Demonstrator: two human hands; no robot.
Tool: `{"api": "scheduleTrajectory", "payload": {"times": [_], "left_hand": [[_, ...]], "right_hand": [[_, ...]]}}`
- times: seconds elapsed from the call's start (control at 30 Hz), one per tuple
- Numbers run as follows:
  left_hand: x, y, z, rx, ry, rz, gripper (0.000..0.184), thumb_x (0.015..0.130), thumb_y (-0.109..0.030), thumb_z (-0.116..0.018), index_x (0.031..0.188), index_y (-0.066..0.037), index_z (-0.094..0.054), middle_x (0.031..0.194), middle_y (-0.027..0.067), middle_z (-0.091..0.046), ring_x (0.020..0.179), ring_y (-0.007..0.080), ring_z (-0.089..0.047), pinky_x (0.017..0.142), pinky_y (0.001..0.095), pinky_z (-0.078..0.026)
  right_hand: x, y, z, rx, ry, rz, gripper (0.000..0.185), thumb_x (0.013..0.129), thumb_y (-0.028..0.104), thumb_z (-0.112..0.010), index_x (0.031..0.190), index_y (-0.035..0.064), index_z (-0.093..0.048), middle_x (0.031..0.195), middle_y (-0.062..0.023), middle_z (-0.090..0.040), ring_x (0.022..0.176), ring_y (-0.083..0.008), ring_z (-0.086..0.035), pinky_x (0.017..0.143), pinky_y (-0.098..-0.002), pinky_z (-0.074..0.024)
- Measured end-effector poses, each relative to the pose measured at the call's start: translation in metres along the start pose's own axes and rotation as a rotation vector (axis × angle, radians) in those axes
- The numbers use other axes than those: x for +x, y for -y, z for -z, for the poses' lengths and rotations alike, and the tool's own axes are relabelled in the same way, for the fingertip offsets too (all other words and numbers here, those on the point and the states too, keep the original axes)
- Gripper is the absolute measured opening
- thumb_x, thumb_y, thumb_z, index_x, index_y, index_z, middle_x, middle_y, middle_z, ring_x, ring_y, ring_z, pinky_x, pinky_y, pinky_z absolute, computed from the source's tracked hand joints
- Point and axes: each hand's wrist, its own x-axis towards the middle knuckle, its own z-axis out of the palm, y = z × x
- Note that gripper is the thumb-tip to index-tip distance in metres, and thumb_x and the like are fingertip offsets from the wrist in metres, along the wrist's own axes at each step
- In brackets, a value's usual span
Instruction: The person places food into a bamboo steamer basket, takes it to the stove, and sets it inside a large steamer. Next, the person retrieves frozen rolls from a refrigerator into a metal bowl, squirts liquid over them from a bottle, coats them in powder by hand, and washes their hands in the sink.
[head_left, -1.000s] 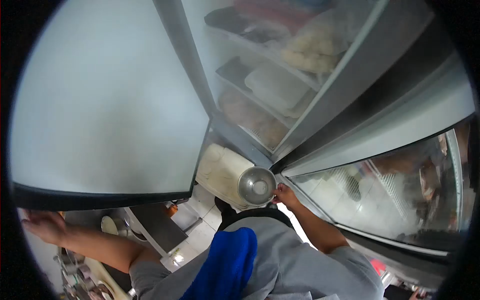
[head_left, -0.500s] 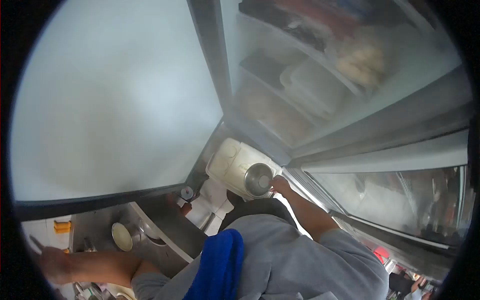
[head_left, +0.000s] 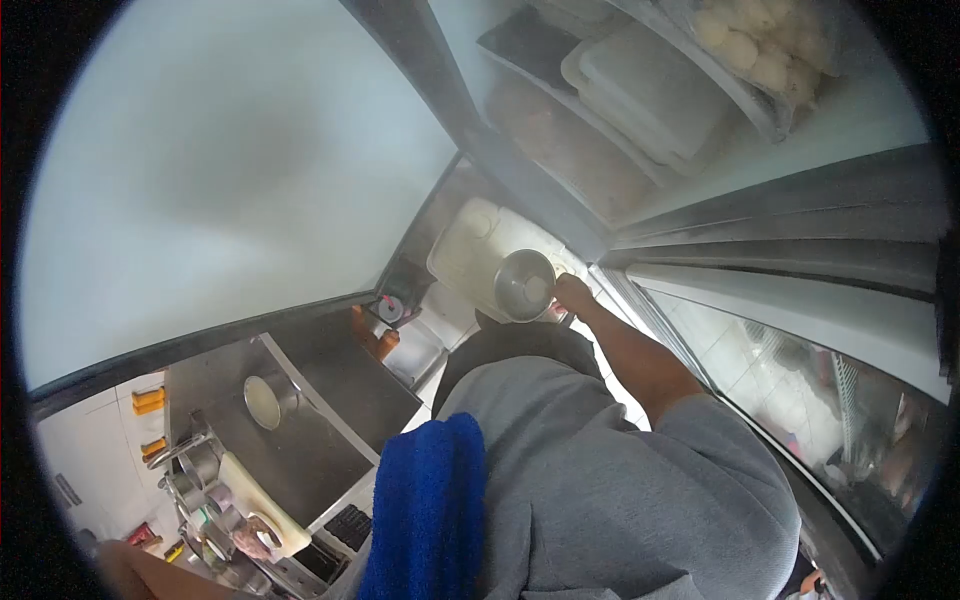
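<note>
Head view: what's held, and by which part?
Metal bowl, held at its rim by the right hand. Left hand: can't tell, mostly lost at the picture's edge.

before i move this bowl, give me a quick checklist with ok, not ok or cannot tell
1. Right hand has a grip on the metal bowl: ok, at its edge.
2. Bowl's contents known: cannot tell; a pale round patch shows inside.
3. White door open: ok.
4. Bag of pale round pieces in sight: ok, upper right.
5. Left hand free: cannot tell, dim and cropped.
6. Blue towel clear of the bowl: ok.
</note>
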Motion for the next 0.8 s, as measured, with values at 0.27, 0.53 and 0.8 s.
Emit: {"api": "scheduleTrajectory", "payload": {"times": [0.27, 0.53, 0.8], "left_hand": [[-0.002, 0.009, -0.027, -0.136, 0.064, 0.055, 0.036, 0.091, -0.024, -0.037, 0.118, 0.0, -0.045, 0.118, 0.0126, -0.047, 0.108, 0.017, -0.044, 0.091, 0.0381, -0.038], [-0.124, 0.1, -0.11, -0.599, 0.039, 0.401, 0.034, 0.091, -0.024, -0.04, 0.113, 0.001, -0.048, 0.11, 0.0137, -0.053, 0.1, 0.0177, -0.052, 0.085, 0.0364, -0.044], [-0.489, -0.012, -0.145, -0.512, 0.301, 2.176, 0.027, 0.09, -0.022, -0.04, 0.087, -0.001, -0.056, 0.079, 0.0073, -0.055, 0.07, 0.014, -0.053, 0.068, 0.0282, -0.044]], "right_hand": [[0.025, -0.022, 0.016, 0.281, -0.042, -0.024, 0.024, 0.077, 0.018, -0.057, 0.084, -0.0046, -0.053, 0.069, -0.0114, -0.058, 0.054, -0.0194, -0.061, 0.043, -0.03, -0.0499], [0.21, -0.258, -0.084, -0.756, -0.462, 0.248, 0.039, 0.082, 0.028, -0.051, 0.112, 0.0043, -0.047, 0.096, -0.0126, -0.061, 0.091, -0.0285, -0.06, 0.076, -0.0376, -0.0471], [0.157, -0.146, -0.068, -0.201, -0.429, -0.346, 0.027, 0.08, 0.026, -0.053, 0.094, 0.0028, -0.052, 0.082, -0.0153, -0.06, 0.081, -0.0315, -0.06, 0.071, -0.0395, -0.047]]}}
